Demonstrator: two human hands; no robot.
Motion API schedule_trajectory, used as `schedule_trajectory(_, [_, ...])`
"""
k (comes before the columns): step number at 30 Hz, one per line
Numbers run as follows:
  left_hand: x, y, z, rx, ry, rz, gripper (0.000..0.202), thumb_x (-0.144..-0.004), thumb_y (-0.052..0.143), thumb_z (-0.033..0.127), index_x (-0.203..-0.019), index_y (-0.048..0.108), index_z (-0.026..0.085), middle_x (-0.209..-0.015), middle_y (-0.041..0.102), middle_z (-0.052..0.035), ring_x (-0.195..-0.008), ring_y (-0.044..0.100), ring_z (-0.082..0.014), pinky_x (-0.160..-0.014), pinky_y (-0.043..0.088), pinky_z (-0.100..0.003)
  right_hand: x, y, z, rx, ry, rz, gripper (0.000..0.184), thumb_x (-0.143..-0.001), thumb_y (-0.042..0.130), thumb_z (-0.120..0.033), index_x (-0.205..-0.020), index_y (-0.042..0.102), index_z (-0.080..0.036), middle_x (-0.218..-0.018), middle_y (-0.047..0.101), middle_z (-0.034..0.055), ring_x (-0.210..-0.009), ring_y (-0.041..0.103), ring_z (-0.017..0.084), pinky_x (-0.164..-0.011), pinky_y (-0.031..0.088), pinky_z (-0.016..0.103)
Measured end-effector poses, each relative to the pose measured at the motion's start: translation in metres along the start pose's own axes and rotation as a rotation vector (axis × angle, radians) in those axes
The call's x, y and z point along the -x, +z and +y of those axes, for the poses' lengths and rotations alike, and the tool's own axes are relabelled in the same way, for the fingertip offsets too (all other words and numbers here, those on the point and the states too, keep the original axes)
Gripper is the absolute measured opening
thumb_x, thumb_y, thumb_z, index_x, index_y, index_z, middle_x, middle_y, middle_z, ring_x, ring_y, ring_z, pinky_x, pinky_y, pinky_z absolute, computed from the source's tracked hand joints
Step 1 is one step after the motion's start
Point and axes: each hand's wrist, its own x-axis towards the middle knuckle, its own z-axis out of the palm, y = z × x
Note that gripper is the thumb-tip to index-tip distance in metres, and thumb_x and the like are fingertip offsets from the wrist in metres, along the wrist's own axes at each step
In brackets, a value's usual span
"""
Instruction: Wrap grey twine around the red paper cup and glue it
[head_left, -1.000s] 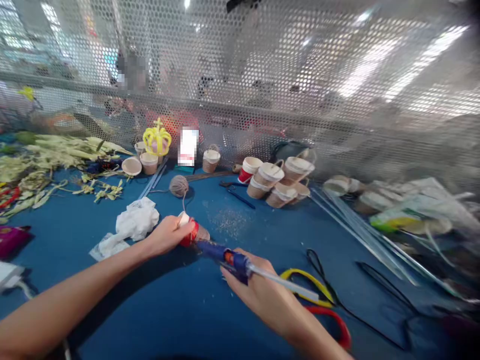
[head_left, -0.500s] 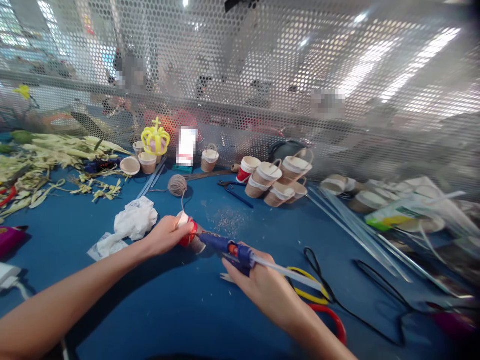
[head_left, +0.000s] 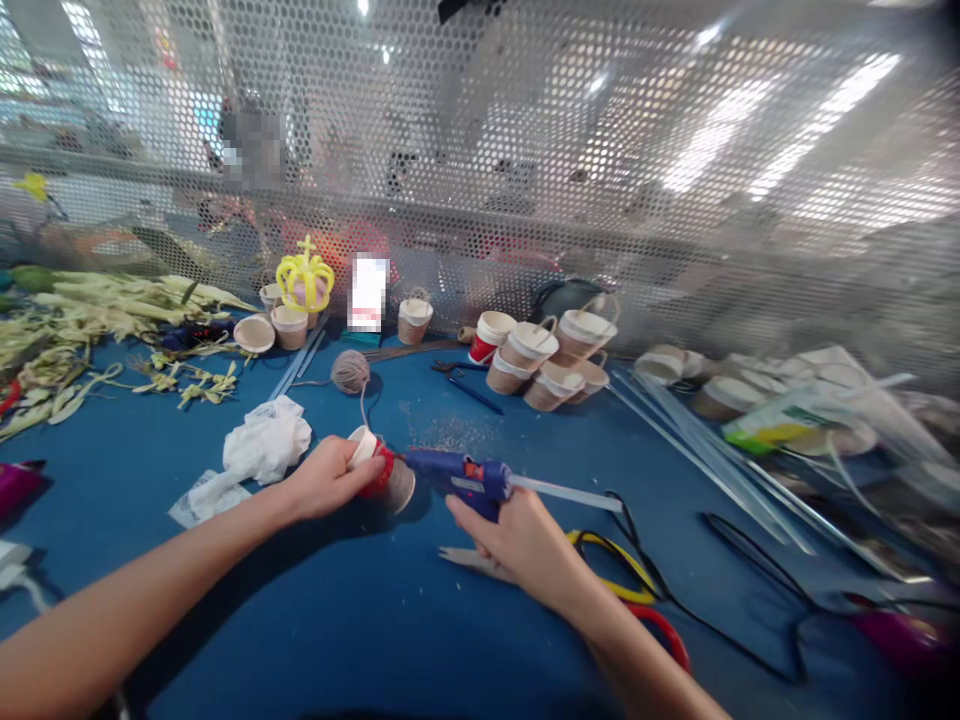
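Note:
My left hand is closed round a small red paper cup, which lies tilted with its base toward the right. Grey-beige twine covers part of the cup near its base, and a strand runs from the cup up to a ball of twine. In my right hand is a blue hot glue gun with a clear glue stick out of its back. Its nozzle points left and meets the cup's side or nearly so; I cannot tell if they touch. Scissors with red and yellow handles lie under my right wrist.
Behind stand several twine-wrapped cups, with pliers before them. Clear glue sticks and a black cord lie right. Crumpled white plastic and dried husks are left. A perforated metal screen borders the back.
The glue gun has turned, so its side shows more and its glue stick sits more level. Its nozzle remains by the cup. The whole view has shifted slightly.

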Motion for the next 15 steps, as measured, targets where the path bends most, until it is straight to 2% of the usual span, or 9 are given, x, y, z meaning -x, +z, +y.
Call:
schedule_trajectory(5, [0.0, 0.001, 0.0, -0.041, -0.003, 0.014, 0.038, -0.08, 0.034, 0.04, -0.051, 0.035, 0.016, -0.049, 0.028, 0.0045, -0.047, 0.026, -0.0074, -0.043, 0.022, -0.02, -0.004, 0.0, 0.0, -0.014, 0.136, -0.074, 0.028, -0.072, 0.049, -0.036, -0.051, 0.048, -0.018, -0.035, 0.045, -0.0044, -0.032, 0.042, 0.009, -0.04, 0.038, 0.022])
schedule_trajectory(9, [0.0, 0.001, -0.002, -0.044, -0.014, 0.03, 0.038, -0.08, 0.034, 0.04, -0.05, 0.036, 0.016, -0.049, 0.029, 0.0044, -0.047, 0.027, -0.0072, -0.043, 0.021, -0.02, -0.009, -0.003, 0.003, -0.142, 0.151, -0.093, 0.024, -0.071, 0.051, -0.038, -0.059, 0.051, -0.016, -0.037, 0.044, -0.0059, -0.032, 0.04, 0.008, -0.037, 0.036, 0.02])
schedule_trajectory(12, [0.0, 0.0, -0.002, -0.02, -0.017, 0.065, 0.038, -0.079, 0.035, 0.041, -0.05, 0.035, 0.016, -0.049, 0.028, 0.0046, -0.047, 0.025, -0.0071, -0.043, 0.019, -0.021, -0.015, -0.009, 0.007, -0.258, 0.156, -0.016, 0.018, -0.068, 0.055, -0.033, -0.067, 0.051, -0.016, -0.039, 0.044, -0.0077, -0.033, 0.04, 0.007, -0.037, 0.033, 0.019])
schedule_trajectory(15, [-0.001, -0.003, -0.001, 0.005, -0.049, 0.122, 0.039, -0.078, 0.036, 0.043, -0.05, 0.031, 0.017, -0.05, 0.025, 0.0051, -0.047, 0.023, -0.0069, -0.043, 0.017, -0.022, -0.026, -0.017, 0.016, -0.285, 0.168, 0.111, 0.015, -0.068, 0.057, -0.029, -0.067, 0.05, -0.015, -0.048, 0.051, -0.0049, -0.041, 0.045, 0.007, -0.04, 0.034, 0.019])
